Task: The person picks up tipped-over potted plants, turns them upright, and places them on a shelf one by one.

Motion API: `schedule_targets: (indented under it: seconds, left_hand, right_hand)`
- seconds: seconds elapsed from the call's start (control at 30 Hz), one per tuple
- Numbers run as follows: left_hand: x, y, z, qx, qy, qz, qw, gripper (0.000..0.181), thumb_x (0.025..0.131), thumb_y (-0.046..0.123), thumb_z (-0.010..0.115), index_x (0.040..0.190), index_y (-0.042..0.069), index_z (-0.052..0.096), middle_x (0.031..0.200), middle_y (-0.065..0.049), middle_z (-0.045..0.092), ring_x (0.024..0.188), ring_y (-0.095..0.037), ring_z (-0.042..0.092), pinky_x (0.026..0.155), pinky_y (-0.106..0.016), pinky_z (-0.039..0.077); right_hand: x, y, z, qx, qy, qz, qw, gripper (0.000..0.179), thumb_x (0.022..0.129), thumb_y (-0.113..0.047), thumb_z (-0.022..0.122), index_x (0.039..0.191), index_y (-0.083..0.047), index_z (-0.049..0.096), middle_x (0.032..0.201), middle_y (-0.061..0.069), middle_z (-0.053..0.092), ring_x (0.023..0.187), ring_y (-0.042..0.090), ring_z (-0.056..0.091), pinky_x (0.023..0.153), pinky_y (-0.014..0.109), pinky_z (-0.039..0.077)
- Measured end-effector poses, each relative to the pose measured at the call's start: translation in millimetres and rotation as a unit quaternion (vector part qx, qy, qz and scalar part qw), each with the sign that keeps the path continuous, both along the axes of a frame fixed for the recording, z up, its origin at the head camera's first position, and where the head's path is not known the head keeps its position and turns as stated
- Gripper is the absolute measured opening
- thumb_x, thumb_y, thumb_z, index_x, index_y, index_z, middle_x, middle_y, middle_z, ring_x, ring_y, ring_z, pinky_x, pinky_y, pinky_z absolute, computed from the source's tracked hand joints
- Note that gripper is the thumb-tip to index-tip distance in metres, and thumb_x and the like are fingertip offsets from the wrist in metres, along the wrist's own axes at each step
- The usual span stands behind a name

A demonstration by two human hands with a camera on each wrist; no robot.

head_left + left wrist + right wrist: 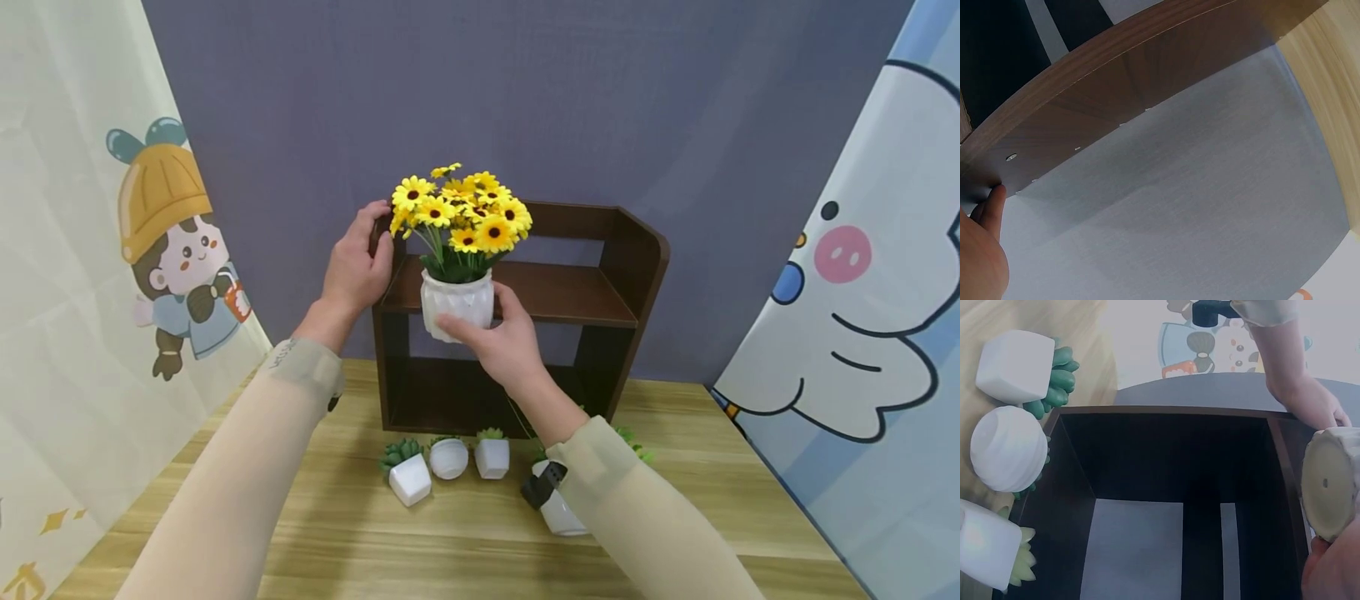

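Observation:
My right hand (510,337) holds a white ribbed flowerpot (457,300) by its side, thumb across the front. Yellow daisy-like artificial flowers (465,217) rise from this pot, which is upright in front of the upper level of a dark brown wooden shelf (637,267). In the right wrist view the flowerpot's pale underside (1325,481) shows, raised off the table. At the shelf's upper left edge, my left hand (360,262) grips the side panel. The left wrist view shows fingers (996,209) against the outer face of that panel (1116,87).
On the wood-grain table (360,550), before the shelf, lie a white pot (410,481) with a dark green succulent, a round white pot (448,459) and a square one (492,459). Another white pot (564,515) is partly hidden by my right sleeve. A grey curtain (675,125) hangs behind.

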State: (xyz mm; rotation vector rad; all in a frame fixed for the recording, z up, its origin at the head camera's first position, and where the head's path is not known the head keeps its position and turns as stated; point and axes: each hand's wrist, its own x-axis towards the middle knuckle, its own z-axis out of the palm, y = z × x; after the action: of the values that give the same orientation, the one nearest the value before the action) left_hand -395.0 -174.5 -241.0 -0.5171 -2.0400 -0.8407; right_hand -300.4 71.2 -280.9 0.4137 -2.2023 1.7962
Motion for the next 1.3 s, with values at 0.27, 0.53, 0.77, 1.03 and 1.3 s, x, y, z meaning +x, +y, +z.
schedule_targets:
  seconds: [0.27, 0.53, 0.77, 1.03, 1.3]
  left_hand:
    - [1.6, -5.1, 0.1, -0.003, 0.0, 0.008, 1.0, 0.048, 0.112, 0.022, 0.05, 0.159, 0.01, 0.051, 0.169, -0.009, 0.053, 0.15, -0.04, 0.056, 0.124, -0.058, 0.044]
    - [0.3, -0.6, -4.6, 0.006, -0.01, 0.005, 0.9999, 0.047, 0.113, 0.025, 0.049, 0.159, 0.012, 0.052, 0.17, -0.006, 0.052, 0.152, -0.038, 0.055, 0.124, -0.058, 0.045]
    - [-2.7, 6.3, -7.5, 0.003, -0.003, -0.003, 1.0, 0.047, 0.112, 0.021, 0.051, 0.158, 0.009, 0.052, 0.169, -0.009, 0.053, 0.152, -0.037, 0.055, 0.125, -0.056, 0.044]
    - [0.7, 6.9, -6.3, 0.0, -0.009, -0.007, 0.9999, 0.048, 0.113, 0.02, 0.05, 0.159, 0.007, 0.051, 0.169, -0.011, 0.053, 0.152, -0.038, 0.055, 0.125, -0.056, 0.044]
    - [3.4, 2.5, -0.5, -0.002, -0.004, 0.007, 1.0, 0.049, 0.113, 0.021, 0.05, 0.159, 0.006, 0.051, 0.168, -0.011, 0.053, 0.153, -0.035, 0.054, 0.127, -0.053, 0.043]
  right_hand:
    - [-8.6, -7, 0.8, -0.012, -0.002, 0.001, 0.9999, 0.084, 0.086, -0.044, 0.094, 0.154, -0.019, 0.053, 0.141, 0.002, 0.064, 0.127, 0.027, 0.064, 0.107, 0.051, 0.057]
    - [-13.0, -8, 1.0, 0.015, -0.005, -0.015, 0.9998, 0.087, 0.086, -0.051, 0.093, 0.156, -0.018, 0.054, 0.139, 0.003, 0.067, 0.125, 0.027, 0.066, 0.106, 0.051, 0.057]
    - [-17.9, -12, -2.2, 0.056, -0.007, -0.075, 0.9956, 0.093, 0.082, -0.06, 0.091, 0.158, -0.019, 0.054, 0.139, 0.005, 0.066, 0.129, 0.03, 0.059, 0.11, 0.055, 0.052]
    - [-20.7, -26, -4.6, 0.075, 0.004, -0.124, 0.9894, 0.094, 0.083, -0.064, 0.089, 0.158, -0.019, 0.053, 0.141, 0.006, 0.065, 0.135, 0.033, 0.044, 0.119, 0.061, 0.027]
    - [-22.6, -42, -2.0, 0.088, 0.025, -0.166, 0.9819, 0.093, 0.083, -0.066, 0.087, 0.156, -0.019, 0.055, 0.139, 0.005, 0.067, 0.132, 0.033, 0.045, 0.114, 0.061, 0.025]
